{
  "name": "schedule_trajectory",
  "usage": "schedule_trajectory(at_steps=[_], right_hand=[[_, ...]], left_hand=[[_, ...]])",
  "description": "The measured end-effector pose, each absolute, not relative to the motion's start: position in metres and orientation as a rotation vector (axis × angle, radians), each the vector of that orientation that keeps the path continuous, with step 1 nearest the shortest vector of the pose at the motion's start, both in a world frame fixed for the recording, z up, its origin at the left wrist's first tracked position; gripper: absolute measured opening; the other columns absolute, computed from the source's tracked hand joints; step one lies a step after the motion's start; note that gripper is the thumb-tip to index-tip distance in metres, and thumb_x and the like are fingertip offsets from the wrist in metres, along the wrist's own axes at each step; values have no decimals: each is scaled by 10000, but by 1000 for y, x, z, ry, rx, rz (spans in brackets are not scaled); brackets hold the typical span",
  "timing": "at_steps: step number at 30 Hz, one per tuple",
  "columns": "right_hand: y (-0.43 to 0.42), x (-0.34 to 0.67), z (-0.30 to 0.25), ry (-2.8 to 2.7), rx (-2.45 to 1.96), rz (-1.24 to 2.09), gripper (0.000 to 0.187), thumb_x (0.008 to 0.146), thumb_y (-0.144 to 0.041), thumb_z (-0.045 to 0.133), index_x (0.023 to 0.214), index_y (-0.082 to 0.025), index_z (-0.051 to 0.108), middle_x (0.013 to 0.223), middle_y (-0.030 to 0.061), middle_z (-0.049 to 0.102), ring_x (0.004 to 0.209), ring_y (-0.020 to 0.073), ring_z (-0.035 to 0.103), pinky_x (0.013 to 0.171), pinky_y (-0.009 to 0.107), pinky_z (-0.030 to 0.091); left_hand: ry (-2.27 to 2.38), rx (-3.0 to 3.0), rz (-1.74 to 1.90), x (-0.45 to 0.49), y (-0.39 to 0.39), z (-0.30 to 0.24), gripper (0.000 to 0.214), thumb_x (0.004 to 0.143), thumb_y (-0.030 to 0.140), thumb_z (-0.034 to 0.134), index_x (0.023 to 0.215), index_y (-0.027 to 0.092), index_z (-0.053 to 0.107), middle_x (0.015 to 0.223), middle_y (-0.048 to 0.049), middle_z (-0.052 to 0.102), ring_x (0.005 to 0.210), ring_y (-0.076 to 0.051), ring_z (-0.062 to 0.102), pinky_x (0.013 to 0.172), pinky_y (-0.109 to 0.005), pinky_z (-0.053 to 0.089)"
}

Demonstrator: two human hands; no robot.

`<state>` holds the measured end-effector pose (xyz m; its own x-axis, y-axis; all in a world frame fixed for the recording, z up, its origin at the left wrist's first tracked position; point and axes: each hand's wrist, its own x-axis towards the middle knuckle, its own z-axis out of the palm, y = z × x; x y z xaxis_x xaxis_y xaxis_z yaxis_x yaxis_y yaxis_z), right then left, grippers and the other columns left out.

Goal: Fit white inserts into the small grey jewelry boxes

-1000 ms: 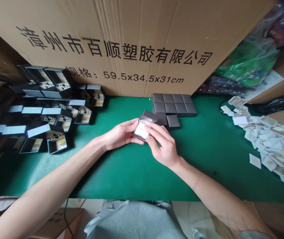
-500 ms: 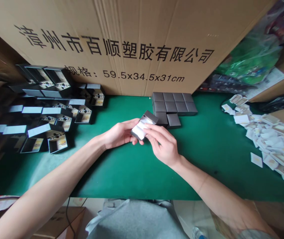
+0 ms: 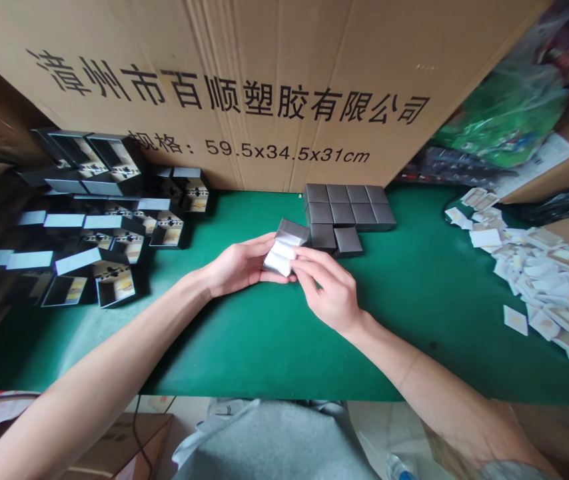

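Observation:
My left hand [image 3: 237,265] grips a small dark grey box [image 3: 292,232] from the left, just above the green table [image 3: 414,293]. A white card [image 3: 280,257] sits at the box's open near side. My right hand [image 3: 328,287] pinches this card, fingers pressed against it. Just behind the hands lies a block of closed grey boxes [image 3: 347,212], packed side by side.
Several open dark boxes [image 3: 99,233] with raised lids crowd the left side. A heap of loose white cards [image 3: 539,280] lies at the right. A big printed cardboard carton [image 3: 264,87] walls off the back. Green plastic bags [image 3: 494,127] sit at the far right.
The box has turned a little in my hands and the white card sits lower against it. My right fingers have shifted along the card. Both arms stay in place.

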<state>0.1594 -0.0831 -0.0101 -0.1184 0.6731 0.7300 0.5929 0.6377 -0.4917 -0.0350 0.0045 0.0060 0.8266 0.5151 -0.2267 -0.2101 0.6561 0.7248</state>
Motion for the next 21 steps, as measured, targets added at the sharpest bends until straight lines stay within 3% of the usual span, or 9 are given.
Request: schedule_trajectory(at_steps=[9,13,17,21], right_hand=[[-82,158,-10,-1841,-1045,3,273,910,-72,621,1131,-211,701,1187,98,723,1069,196,709,971,336,612],[-82,158,-8,-1818,-1069,40,252,927,-83,589,1103,-218,708,1183,92,724,1076,192,711,985,330,605],[-82,157,-7,-1810,-1055,63,234,918,-69,594,1075,-195,715,1175,110,722,1066,196,714,986,324,603],[-82,157,-8,-1808,-1047,70,224,909,-65,608,1058,-186,724,1165,115,723,1057,197,719,989,317,603]], left_hand=[[491,663,460,-33,2,9,187,945,290,628,1078,161,652,1072,-76,710,996,-204,689,961,-417,583],[478,772,433,-34,-2,11,321,875,220,726,1175,208,614,1164,-51,675,1105,-191,648,1018,-373,530],[541,1013,453,-34,-8,11,536,753,107,823,1206,212,557,1060,-17,658,979,-144,640,887,-267,525],[650,1130,498,-32,-11,10,504,742,164,844,1143,187,540,953,7,636,856,-117,621,777,-229,516]])
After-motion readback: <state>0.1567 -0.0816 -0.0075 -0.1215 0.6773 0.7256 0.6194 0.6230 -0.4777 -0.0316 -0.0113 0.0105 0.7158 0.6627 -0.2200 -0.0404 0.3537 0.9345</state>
